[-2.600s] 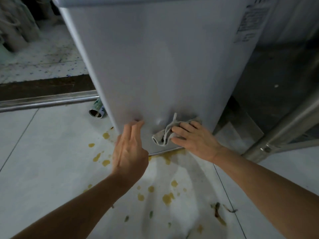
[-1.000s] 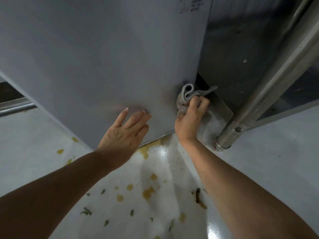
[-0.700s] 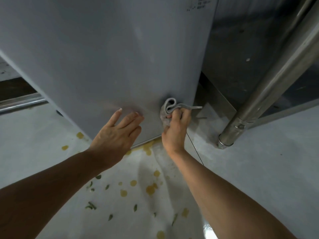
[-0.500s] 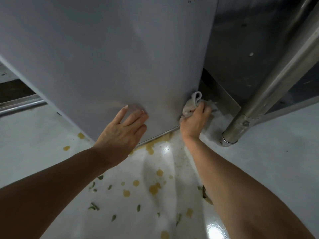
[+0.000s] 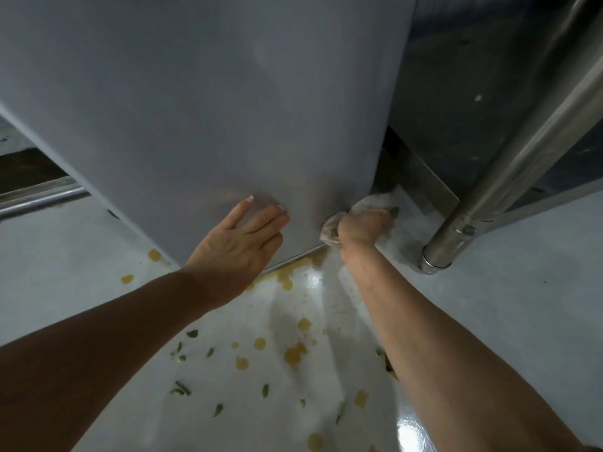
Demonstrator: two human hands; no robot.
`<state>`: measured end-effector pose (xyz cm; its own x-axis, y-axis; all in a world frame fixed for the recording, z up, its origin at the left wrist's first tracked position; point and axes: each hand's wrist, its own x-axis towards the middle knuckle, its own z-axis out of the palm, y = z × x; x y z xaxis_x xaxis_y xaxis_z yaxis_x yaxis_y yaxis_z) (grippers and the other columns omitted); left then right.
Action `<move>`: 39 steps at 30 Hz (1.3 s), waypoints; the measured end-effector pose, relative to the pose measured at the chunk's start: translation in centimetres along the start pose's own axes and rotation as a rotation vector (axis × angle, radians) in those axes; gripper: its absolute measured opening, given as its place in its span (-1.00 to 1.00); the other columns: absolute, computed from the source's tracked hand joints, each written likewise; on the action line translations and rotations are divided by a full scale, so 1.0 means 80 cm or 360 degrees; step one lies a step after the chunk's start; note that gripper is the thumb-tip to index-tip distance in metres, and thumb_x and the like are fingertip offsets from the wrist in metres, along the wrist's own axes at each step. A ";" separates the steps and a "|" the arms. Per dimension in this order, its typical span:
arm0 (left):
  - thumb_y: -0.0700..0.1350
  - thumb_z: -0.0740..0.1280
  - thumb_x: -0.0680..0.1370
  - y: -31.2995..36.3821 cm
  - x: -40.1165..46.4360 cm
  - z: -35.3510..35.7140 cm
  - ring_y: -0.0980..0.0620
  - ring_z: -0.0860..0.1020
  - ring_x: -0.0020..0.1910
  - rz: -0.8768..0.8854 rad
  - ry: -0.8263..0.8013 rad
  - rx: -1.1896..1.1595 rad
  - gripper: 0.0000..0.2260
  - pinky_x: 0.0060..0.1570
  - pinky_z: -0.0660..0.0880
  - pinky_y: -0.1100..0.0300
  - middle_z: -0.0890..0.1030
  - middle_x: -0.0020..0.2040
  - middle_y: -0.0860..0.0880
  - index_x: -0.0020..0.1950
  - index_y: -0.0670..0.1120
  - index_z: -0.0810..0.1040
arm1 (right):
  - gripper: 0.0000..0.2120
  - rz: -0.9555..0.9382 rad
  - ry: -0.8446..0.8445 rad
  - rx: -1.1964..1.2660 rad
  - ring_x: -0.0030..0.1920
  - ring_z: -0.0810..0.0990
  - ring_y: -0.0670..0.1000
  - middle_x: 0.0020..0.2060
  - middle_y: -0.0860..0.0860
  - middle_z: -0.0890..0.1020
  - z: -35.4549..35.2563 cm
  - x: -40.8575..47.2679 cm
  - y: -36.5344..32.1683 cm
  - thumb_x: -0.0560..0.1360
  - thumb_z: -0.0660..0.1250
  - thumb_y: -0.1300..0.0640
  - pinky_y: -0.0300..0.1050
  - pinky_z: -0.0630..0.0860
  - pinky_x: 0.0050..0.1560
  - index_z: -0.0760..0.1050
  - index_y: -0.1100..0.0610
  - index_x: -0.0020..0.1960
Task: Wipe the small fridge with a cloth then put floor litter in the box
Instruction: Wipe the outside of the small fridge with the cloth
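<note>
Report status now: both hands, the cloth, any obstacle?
Left hand flat on grey fridge panel. Right hand grips crumpled pale cloth at fridge's lower corner. Steel post close beside.

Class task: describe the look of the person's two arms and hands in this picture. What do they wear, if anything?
Both forearms are bare, with no sleeves in view. The left hand shows no glove, ring or watch, and its fingernails look short and pale. The right hand is also ungloved. No bracelets or markings show on either arm.

No text, brand, number or sign can be read; at the upper edge of the frame, right of centre, the small fridge (image 5: 212, 109) bears a few tiny dark specks of print, cut off and too small to make out.
</note>
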<state>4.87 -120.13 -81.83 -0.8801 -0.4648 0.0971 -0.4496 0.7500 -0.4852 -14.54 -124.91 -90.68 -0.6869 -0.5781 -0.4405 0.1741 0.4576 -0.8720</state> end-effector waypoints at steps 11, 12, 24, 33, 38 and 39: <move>-0.29 -0.03 0.45 -0.003 -0.015 0.006 -0.17 0.43 0.33 -0.0023 -0.0011 0.0047 -0.57 0.29 0.24 -0.24 0.49 0.31 -0.21 0.01 -0.20 0.61 | -0.39 0.0134 -0.0002 -0.0114 0.22 0.42 0.30 0.34 0.26 0.19 0.029 -0.022 0.031 0.45 0.30 0.39 0.01 0.44 0.19 0.05 0.27 0.37; -0.29 -0.04 0.45 -0.003 -0.016 0.006 -0.17 0.42 0.34 -0.0018 -0.0014 0.0044 -0.57 0.30 0.23 -0.23 0.49 0.31 -0.21 0.01 -0.20 0.61 | -0.37 0.0191 -0.0021 -0.0164 0.24 0.40 0.31 0.35 0.27 0.19 0.028 -0.019 0.030 0.45 0.31 0.38 0.03 0.43 0.21 0.03 0.28 0.39; -0.39 -0.05 0.45 -0.025 -0.060 -0.005 -0.21 0.46 0.29 -0.0057 0.0041 0.0059 -0.54 0.27 0.16 -0.28 0.51 0.28 -0.23 0.05 -0.25 0.61 | -0.55 -0.0431 -0.0202 0.0138 -0.13 0.30 -0.05 0.23 0.19 0.22 0.048 -0.134 -0.003 0.43 0.12 0.49 -0.34 0.30 -0.07 0.14 0.23 0.26; -0.24 0.25 0.35 -0.020 -0.090 -0.007 -0.15 0.39 0.37 -0.0055 -0.0161 0.0107 -0.69 0.32 0.25 -0.19 0.45 0.35 -0.18 0.04 -0.14 0.62 | -0.47 0.0155 -0.0122 -0.0150 0.21 0.42 0.30 0.33 0.26 0.20 0.070 -0.099 0.044 0.46 0.28 0.38 -0.01 0.44 0.15 0.09 0.29 0.33; -0.22 0.17 0.46 -0.024 -0.103 -0.012 -0.11 0.13 0.50 -0.0142 -0.0331 0.0187 -0.62 0.40 -0.10 -0.17 0.20 0.50 -0.14 0.27 -0.09 0.49 | -0.44 0.0103 -0.0275 -0.0190 0.34 0.30 0.29 0.38 0.33 0.17 0.061 -0.119 0.021 0.52 0.22 0.34 -0.01 0.30 0.31 0.02 0.37 0.42; -0.21 0.18 0.45 -0.024 -0.106 -0.016 -0.10 0.16 0.49 -0.0148 -0.0343 0.0192 -0.62 0.40 -0.06 -0.17 0.23 0.49 -0.13 0.25 -0.08 0.50 | -0.47 -0.0033 -0.0251 -0.0143 0.30 0.32 0.25 0.36 0.32 0.18 0.063 -0.134 0.020 0.51 0.19 0.37 -0.11 0.31 0.25 0.04 0.37 0.40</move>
<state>13.01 -117.06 -80.64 -0.7770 -0.6286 -0.0350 -0.4943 0.6436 -0.5844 -3.29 -121.37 -88.44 -0.5693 -0.6835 -0.4568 0.0925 0.4988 -0.8618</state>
